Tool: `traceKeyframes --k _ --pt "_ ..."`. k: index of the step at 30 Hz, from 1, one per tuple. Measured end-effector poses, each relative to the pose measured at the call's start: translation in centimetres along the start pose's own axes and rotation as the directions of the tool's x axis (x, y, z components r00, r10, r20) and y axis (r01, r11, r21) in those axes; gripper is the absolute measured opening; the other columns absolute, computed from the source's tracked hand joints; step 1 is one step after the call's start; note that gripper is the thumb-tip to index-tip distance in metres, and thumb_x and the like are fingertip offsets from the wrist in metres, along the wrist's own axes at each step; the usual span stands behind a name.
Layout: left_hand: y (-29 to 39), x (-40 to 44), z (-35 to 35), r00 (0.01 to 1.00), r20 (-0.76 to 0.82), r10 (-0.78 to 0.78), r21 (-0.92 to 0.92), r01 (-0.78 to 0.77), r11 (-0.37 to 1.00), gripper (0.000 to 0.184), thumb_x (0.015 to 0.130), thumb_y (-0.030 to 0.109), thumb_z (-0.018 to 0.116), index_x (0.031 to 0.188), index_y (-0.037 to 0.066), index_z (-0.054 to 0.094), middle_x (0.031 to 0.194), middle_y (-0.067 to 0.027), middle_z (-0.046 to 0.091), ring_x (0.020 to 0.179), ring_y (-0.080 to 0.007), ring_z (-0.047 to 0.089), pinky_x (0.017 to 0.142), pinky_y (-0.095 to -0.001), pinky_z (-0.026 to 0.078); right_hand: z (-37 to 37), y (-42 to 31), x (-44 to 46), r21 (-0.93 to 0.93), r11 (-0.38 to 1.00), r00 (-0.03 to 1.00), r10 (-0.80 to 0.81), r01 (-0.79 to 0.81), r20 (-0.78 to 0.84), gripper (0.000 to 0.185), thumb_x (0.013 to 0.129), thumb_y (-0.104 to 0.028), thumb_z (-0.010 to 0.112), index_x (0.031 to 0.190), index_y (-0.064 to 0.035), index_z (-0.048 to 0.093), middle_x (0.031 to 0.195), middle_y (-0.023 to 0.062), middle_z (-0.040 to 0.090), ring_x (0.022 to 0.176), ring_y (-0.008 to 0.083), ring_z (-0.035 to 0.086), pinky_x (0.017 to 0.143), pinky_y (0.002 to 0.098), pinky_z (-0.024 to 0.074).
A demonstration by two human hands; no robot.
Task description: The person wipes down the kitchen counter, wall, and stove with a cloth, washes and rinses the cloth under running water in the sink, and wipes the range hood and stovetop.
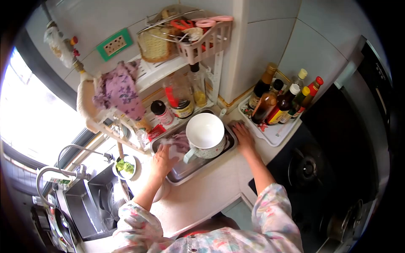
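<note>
A white tray (pixel 275 140) holds several sauce bottles (pixel 283 110), one with a red cap, next to a dark stove with a round burner (pixel 310 166). On the white shelf (pixel 154 76) sits a pink basket (pixel 209 47) with pink-handled scissors (pixel 223 18); a purple patterned cloth (pixel 120 89) drapes over its left end. Above is a green-framed socket (pixel 114 45). Left, a curved faucet (pixel 42 179) stands by a dark sink (pixel 78 213), under a bright window (pixel 36 105).

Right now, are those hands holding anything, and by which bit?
The right hand holds nothing, spread on the counter. The left hand is at the left edge of the metal tray; whether it grips it cannot be told.
</note>
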State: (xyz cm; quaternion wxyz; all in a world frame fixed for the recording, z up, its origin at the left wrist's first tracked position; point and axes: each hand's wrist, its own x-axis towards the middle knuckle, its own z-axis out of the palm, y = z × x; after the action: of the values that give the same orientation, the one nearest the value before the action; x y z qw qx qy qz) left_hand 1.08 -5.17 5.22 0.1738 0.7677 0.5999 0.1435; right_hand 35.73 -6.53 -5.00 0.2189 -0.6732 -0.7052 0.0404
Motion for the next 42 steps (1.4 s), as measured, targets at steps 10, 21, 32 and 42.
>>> traceKeyframes --k 10,21,32,42 --pt "-10.0 -7.0 -5.2 0.935 -0.015 -0.354 -0.49 0.301 0.818 0.046 0.079 0.027 0.069 0.115 0.001 0.057 0.1 -0.0123 0.065 0.092 -0.0209 0.062 0.078 -0.0308 0.049 -4.0 -15.0 -13.3 -0.023 0.989 0.988 -0.146 0.147 0.04 0.042 0.072 -0.02 0.066 0.11 -0.0053 0.057 0.119 0.0146 0.053 0.112 0.032 0.048 0.093 0.0471 0.037" --pt "-9.4 -14.3 -4.4 0.794 0.55 -0.261 -0.79 0.595 0.146 0.058 0.091 0.053 0.04 0.136 0.019 0.026 0.122 -0.0129 0.05 0.091 -0.0312 0.062 0.064 -0.041 0.057 3.1 -32.1 -11.1 0.758 0.646 0.987 -0.045 -0.091 0.157 0.074 0.089 -0.032 0.057 0.14 0.0029 0.015 0.139 0.0269 0.029 0.127 0.0363 0.035 0.104 0.0405 0.0296" --pt "-5.9 -15.5 -5.7 0.897 0.357 -0.259 -0.931 0.364 -0.025 0.05 0.096 0.033 0.04 0.141 0.022 0.02 0.133 -0.0101 0.04 0.114 -0.0282 0.05 0.078 -0.0489 0.054 -1.2 -33.5 -12.1 0.718 0.696 1.0 -0.014 0.013 -0.005 0.067 0.087 -0.02 0.058 0.138 0.0046 0.022 0.134 0.0297 0.035 0.12 0.0399 0.044 0.091 0.0396 0.0453" --pt "-0.5 -7.0 -7.5 0.82 0.552 -0.154 -0.812 0.57 0.128 0.048 0.095 0.043 0.038 0.132 0.012 0.035 0.12 -0.0121 0.052 0.1 -0.0287 0.06 0.07 -0.0454 0.057 -6.4 -29.8 -7.0 0.537 0.843 0.994 0.077 -0.021 -0.082 0.07 0.086 -0.031 0.057 0.132 0.0115 0.026 0.13 0.0336 0.038 0.107 0.043 0.052 0.078 0.0434 0.0501"
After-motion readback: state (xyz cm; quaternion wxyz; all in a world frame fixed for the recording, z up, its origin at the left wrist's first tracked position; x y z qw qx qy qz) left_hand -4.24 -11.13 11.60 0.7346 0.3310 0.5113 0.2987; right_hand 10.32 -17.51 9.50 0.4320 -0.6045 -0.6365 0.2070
